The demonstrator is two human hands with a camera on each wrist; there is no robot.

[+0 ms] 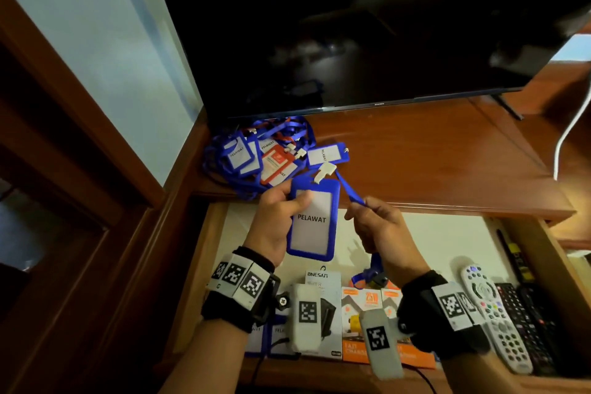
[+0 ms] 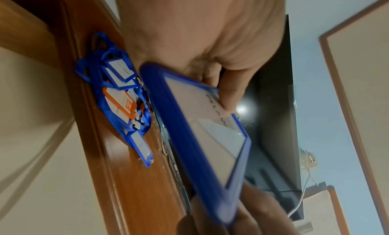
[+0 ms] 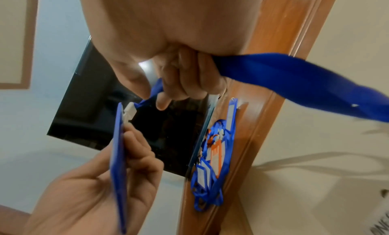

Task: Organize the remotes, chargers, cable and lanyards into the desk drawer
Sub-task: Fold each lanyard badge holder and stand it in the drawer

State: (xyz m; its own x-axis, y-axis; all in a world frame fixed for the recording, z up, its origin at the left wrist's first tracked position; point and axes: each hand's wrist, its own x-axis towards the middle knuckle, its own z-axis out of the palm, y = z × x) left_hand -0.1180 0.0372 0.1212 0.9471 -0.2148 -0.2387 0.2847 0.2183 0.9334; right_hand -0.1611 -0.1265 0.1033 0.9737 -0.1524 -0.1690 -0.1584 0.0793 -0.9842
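1. One big black TV point(image 1: 367, 25) stands at the back of your wooden bench point(image 1: 431, 153), screen dark.
2. Open drawer point(image 1: 447, 233) sits below the bench's front edge, pale liner showing; your hands are held over it.
3. Drawer right side: a grey-white remote point(image 1: 494, 313) next to black remotes point(image 1: 527, 323), laid lengthwise.
4. Drawer front middle: a white ONESAM charger box point(image 1: 323, 281) beside orange charger boxes point(image 1: 371, 301), partly hidden by your wrist cameras. Blue badges lie at front left, mostly hidden.
5. A pile of lanyards point(image 1: 256, 157) is on the bench's left end under the TV: blue straps, blue holders marked PELAWAT, one red-orange holder. One more blue holder point(image 1: 327, 153) lies just right of the pile.
6. Your left hand point(image 1: 278, 217) grips a blue PELAWAT badge holder point(image 1: 315, 217) above the drawer, thumb across the card face, fingers behind; the holder is near upright with its white clip point(image 1: 324, 171) on top.
7. Your right hand point(image 1: 380, 227) is closed on the blue strap point(image 1: 348, 189) of that holder, pinched at thumb and forefinger; the strap runs taut up to the clip, the rest trails out under your palm.
8. A white cable point(image 1: 566, 134) hangs at far right behind the bench.
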